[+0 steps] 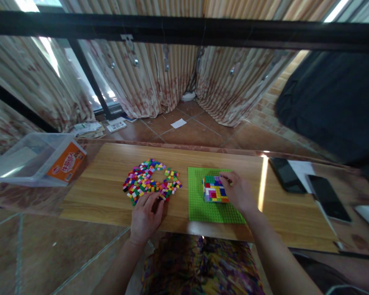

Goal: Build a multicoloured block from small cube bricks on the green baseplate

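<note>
A pile of small, many-coloured toy bricks (143, 178) lies loose on the wooden board. At its near edge is my left hand (146, 215), fingertips touching the bricks, thumb and forefinger slightly apart. To the right, a green studded baseplate (197, 211) carries a low block built of coloured bricks (213, 190). My right hand (238, 192) reaches over the right side of this block, its thumb and fingers pinched together at the top right corner. Whatever is between those fingertips is too small and hidden to make out. The hand also covers the block's right side.
The wooden board (101, 180) rests on a low table. A clear plastic tub with an orange label (67, 162) stands at the left. Two dark phones (287, 175) lie at the right by white paper (301, 169). A dark rail (184, 29) crosses before curtains (147, 82).
</note>
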`<action>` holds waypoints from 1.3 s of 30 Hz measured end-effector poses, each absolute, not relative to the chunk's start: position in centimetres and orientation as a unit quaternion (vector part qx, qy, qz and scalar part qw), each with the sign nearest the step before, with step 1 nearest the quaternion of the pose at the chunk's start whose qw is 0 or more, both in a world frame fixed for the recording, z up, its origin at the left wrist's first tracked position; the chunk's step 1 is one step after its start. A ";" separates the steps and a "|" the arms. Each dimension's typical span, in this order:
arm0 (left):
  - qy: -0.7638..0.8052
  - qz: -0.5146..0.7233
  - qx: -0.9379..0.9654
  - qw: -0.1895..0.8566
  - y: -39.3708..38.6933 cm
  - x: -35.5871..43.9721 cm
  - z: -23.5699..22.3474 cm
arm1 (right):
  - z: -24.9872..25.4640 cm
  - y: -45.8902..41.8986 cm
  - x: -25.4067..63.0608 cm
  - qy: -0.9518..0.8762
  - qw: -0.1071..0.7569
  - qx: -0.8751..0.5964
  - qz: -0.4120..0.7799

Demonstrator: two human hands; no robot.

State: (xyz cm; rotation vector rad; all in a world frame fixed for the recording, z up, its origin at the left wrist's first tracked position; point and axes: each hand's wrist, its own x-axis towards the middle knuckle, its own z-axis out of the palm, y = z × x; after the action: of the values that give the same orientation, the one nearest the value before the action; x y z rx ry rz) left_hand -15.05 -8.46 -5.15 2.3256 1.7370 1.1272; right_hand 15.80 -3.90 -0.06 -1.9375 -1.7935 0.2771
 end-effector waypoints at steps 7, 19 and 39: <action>0.561 0.362 0.744 0.017 -8.4 -15.0 -5.2 | 0.2 -4.1 16.0 -0.697 0.211 -0.676 0.110; 0.567 0.357 0.742 0.030 -8.5 -15.0 -5.3 | 0.1 -3.3 17.1 -0.690 0.247 -0.663 0.153; 0.566 0.361 0.740 0.045 -8.6 -14.9 -5.1 | 0.1 -1.7 18.3 -0.702 0.211 -0.635 0.245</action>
State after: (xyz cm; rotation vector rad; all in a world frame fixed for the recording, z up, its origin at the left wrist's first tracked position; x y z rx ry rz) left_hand -14.90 -8.65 -5.08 2.2606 1.7292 1.1019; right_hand 18.28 -1.67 0.15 -1.7633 -1.9497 0.6820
